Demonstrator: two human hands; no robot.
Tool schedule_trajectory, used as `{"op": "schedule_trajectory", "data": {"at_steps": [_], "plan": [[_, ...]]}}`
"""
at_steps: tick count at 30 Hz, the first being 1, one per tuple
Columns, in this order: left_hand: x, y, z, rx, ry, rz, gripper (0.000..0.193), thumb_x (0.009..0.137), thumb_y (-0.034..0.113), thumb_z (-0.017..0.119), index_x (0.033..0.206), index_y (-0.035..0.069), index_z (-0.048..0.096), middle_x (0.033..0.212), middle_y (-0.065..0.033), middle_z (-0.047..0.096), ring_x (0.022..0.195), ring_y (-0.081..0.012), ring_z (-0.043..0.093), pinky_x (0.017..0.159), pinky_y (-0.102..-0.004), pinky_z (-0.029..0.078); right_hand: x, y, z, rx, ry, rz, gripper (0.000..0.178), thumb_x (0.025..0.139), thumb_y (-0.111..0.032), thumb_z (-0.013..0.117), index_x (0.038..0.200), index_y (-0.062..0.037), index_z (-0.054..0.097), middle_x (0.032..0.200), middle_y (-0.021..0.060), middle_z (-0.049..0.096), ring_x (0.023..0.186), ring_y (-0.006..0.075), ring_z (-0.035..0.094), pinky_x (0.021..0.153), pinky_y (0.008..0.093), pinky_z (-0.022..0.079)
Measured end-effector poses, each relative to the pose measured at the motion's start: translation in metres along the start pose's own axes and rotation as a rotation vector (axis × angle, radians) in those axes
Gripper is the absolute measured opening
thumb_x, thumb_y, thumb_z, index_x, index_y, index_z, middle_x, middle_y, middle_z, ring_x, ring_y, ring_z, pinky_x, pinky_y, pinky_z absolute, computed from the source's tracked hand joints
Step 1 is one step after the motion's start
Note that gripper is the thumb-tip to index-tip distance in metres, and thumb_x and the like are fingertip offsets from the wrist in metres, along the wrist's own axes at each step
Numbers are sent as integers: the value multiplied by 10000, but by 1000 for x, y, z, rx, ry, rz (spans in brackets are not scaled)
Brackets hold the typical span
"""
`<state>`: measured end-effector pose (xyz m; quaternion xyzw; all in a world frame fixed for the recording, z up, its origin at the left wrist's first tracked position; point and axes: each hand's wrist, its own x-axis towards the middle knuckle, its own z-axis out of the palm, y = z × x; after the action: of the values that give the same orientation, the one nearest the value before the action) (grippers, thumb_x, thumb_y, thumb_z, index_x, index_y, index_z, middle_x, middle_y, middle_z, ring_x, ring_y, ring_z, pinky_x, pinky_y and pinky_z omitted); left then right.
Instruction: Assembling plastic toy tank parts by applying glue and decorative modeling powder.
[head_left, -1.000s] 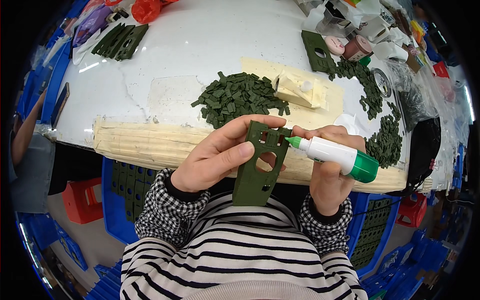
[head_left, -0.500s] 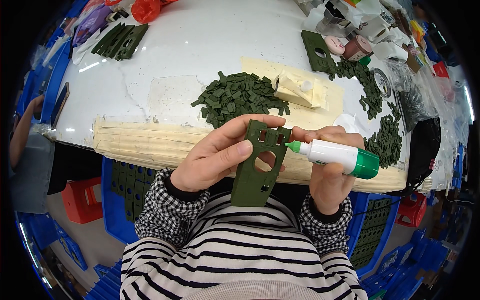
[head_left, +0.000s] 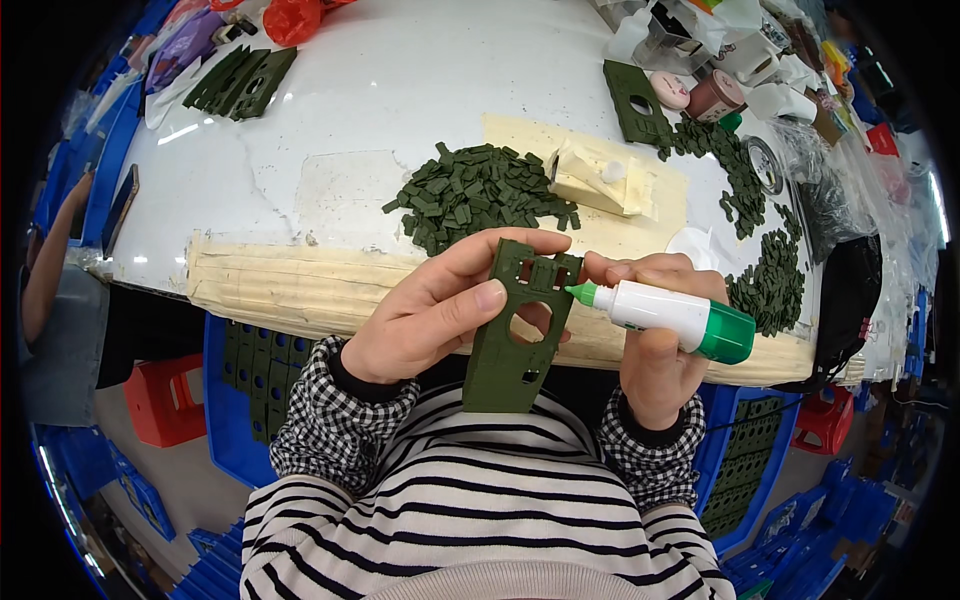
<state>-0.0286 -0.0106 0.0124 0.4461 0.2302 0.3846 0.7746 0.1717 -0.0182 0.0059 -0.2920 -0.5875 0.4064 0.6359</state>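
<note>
My left hand (head_left: 430,315) grips a dark green plastic model hull plate (head_left: 500,370) by its upper left side, thumb on the face. The plate has a large round hole and smaller rectangular openings near its upper end. My right hand (head_left: 660,365) is closed around a white glue bottle (head_left: 660,312) with a green base and a green pointed tip (head_left: 581,293). That tip is at the plate's right edge, beside the small openings; whether it touches cannot be made out. Beyond my hands lies a heap of small dark green plastic pieces (head_left: 480,195).
A tape-wrapped block (head_left: 600,180) sits right of the heap. More small green pieces (head_left: 768,285) and a green plate (head_left: 635,100) lie at the right. Stacked plates (head_left: 240,82) lie far left. Blue bins (head_left: 228,440) flank my lap. Another person's arm (head_left: 50,255) shows at the left edge.
The glue bottle has shifted slightly left and its base has dipped a little. The plate and my left hand have barely moved. The other person's arm at the left has moved slightly.
</note>
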Motion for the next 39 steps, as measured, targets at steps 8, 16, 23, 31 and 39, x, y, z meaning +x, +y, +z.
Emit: {"op": "schedule_trajectory", "data": {"at_steps": [8, 16, 23, 31, 39], "plan": [[0, 1, 0, -3, -5, -4, 575, 951, 326, 434, 1383, -17, 273, 1289, -239, 466, 1010, -308, 607, 872, -429, 500, -3, 4, -9, -94, -16, 16, 504, 870, -408, 618, 1057, 47, 508, 988, 175, 580, 916, 271, 618, 773, 366, 536], [-5, 4, -3, -213, 145, 169, 741, 901, 339, 543, 1441, 17, 151, 1242, -226, 502, 1050, -332, 584, 901, -446, 508, 1, -8, -8, 270, 152, 214, 548, 879, -503, 547, 1078, -5, 431, 971, 133, 561, 912, 268, 609, 868, 448, 504], [-47, 51, -66, 406, 841, 584, 791, 793, -28, 624, 1426, 15, 152, 1144, -137, 521, 1087, -253, 559, 943, -350, 487, -4, -14, -19, 200, 191, 159, 556, 877, -519, 530, 1038, 8, 459, 922, 127, 534, 890, 254, 610, 857, 455, 531], [-49, 41, -98, 1370, 972, 416, 820, 764, 43, 712, 1399, 35, 193, 1095, -120, 495, 1094, -250, 517, 980, -389, 420, -6, -14, -16, 165, 121, 203, 564, 854, -520, 566, 1037, 3, 463, 938, 123, 522, 886, 222, 590, 846, 471, 538], [-43, 63, -77, 1501, 773, 703, 579, 735, 71, 741, 1239, -12, 467, 988, -126, 545, 876, -226, 531, 770, -349, 451, -12, -11, -28, 124, 211, 207, 553, 855, -521, 566, 1060, -24, 435, 950, 109, 516, 906, 226, 586, 840, 460, 526]]}}
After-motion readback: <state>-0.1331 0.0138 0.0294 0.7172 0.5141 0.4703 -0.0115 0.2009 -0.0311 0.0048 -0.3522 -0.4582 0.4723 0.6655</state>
